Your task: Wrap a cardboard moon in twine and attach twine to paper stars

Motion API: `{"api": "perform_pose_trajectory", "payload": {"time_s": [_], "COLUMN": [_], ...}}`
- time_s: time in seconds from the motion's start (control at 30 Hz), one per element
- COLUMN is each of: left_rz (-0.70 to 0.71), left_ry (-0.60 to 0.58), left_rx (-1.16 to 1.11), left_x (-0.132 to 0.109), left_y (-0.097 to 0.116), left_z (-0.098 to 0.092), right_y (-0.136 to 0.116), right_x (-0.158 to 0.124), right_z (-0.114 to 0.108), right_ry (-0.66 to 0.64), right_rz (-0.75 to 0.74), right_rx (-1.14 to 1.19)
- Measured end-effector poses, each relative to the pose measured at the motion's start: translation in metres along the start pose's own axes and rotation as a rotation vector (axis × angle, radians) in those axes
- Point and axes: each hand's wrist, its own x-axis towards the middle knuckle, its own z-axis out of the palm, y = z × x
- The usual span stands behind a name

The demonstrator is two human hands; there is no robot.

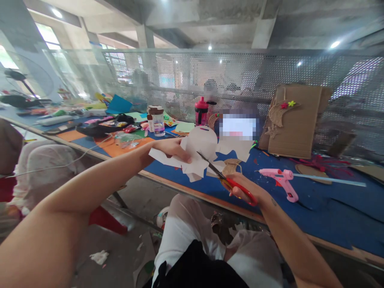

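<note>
White paper [199,144] with a rounded top and ragged lower edges is pinched in my left hand [174,150], above the table's front edge. My right hand [240,186] grips red-handled scissors [244,192], whose dark blades point up and left against the paper. The cut under the blades is too small to make out. Behind my right hand, a piece of woven tan material [232,166] lies on the table, partly hidden. Another white paper piece [235,148] with a jagged edge is just beyond it.
On the blue tabletop [330,220], a pink glue gun [283,178] with a long clear stick lies to the right. A cardboard panel [295,124] leans on the perforated metal screen [180,80]. A pink bottle [201,112] and a clear jar [156,122] stand behind. Someone sits at far left.
</note>
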Motion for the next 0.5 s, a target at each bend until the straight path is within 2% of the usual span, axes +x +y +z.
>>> {"api": "perform_pose_trajectory", "payload": {"time_s": [0.07, 0.23, 0.5], "left_rz": [-0.056, -0.031, 0.129], "left_ry": [-0.018, 0.033, 0.078], "left_rx": [-0.002, 0.012, -0.086], "left_x": [0.000, 0.000, 0.012], "left_y": [0.000, -0.003, -0.016], "left_z": [0.000, 0.002, 0.011], "right_y": [0.001, 0.004, 0.016], "right_x": [0.001, 0.002, -0.003], "right_z": [0.001, 0.004, 0.010], "right_ry": [0.005, 0.043, 0.120], "right_rz": [0.009, 0.054, 0.139], "right_rx": [0.001, 0.041, 0.231]}}
